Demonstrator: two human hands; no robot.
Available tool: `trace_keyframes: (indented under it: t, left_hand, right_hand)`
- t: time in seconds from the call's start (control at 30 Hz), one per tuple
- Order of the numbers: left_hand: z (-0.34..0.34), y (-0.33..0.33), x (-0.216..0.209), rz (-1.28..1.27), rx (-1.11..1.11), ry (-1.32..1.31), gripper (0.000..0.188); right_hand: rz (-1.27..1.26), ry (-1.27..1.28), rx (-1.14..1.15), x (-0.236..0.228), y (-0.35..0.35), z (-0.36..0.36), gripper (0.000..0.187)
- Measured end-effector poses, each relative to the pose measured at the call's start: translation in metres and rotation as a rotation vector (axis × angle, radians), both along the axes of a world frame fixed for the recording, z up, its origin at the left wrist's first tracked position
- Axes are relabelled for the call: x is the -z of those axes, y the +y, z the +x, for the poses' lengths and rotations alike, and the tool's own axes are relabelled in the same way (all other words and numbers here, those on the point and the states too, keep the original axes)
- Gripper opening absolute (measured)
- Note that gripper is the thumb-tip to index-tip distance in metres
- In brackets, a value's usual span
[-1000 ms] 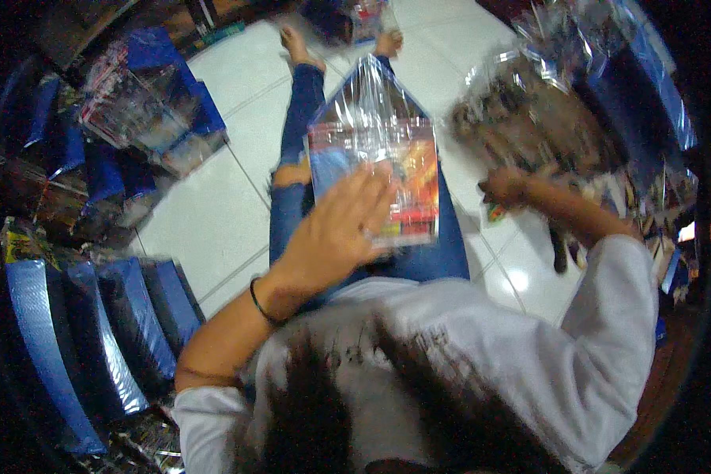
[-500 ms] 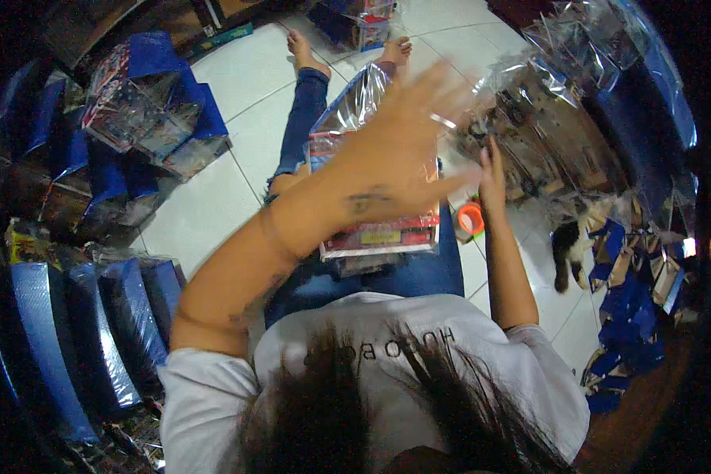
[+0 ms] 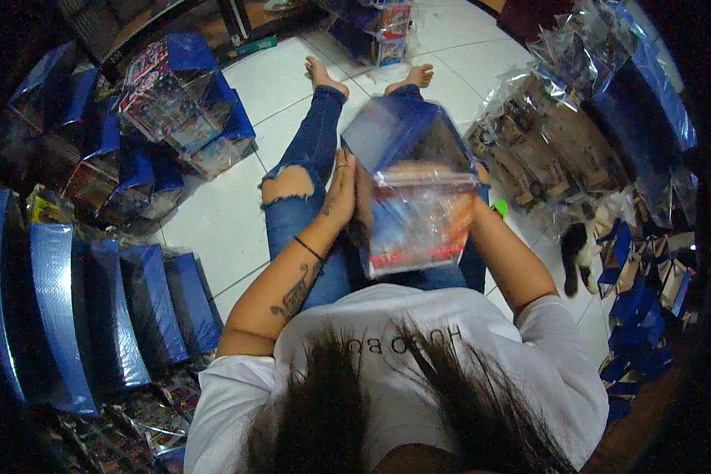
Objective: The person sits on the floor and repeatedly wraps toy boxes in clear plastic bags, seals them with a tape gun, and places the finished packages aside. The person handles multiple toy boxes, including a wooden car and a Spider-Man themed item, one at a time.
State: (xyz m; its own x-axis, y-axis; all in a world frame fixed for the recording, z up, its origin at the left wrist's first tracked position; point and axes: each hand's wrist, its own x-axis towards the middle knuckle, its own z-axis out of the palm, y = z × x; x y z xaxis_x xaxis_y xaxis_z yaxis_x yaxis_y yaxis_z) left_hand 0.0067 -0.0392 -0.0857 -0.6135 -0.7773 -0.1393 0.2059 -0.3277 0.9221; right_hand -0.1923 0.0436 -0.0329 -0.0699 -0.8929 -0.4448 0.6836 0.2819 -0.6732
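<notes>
Two hands on one clear-wrapped pack, which sits over the jeans, between the forearms. Left hand grasps its left side, fingers running up along the edge. Right hand is at the right side; pack hides its fingers, so can't tell whether they're gripping. To handle it well: share the load evenly, palms flat, light squeeze. Film looks thin, likely to crease under fingertip pressure. Keep the pack level and support the lower edge.
</notes>
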Motion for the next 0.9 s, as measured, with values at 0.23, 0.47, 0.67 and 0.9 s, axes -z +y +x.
trace_keyframes:
  t: [0.23, 0.47, 0.67, 0.9]
  left_hand:
    - [0.001, -0.017, -0.028, -1.952, -0.405, -0.643, 0.111]
    - [-0.041, 0.002, 0.039, -1.997, 0.219, -0.855, 0.087]
    - [-0.039, 0.039, 0.027, -1.411, 0.351, -0.719, 0.085]
    - [0.078, -0.003, -0.056, -1.530, -0.280, -0.478, 0.096]
  right_hand:
    - [-0.248, 0.533, -0.583, -0.092, -0.086, -0.050, 0.090]
    - [-0.493, 0.965, -0.860, -0.013, -0.184, -0.048, 0.066]
    - [-0.384, 1.044, -1.074, -0.034, -0.184, -0.005, 0.055]
    - [-0.936, 1.438, -0.829, -0.061, -0.155, 0.014, 0.046]
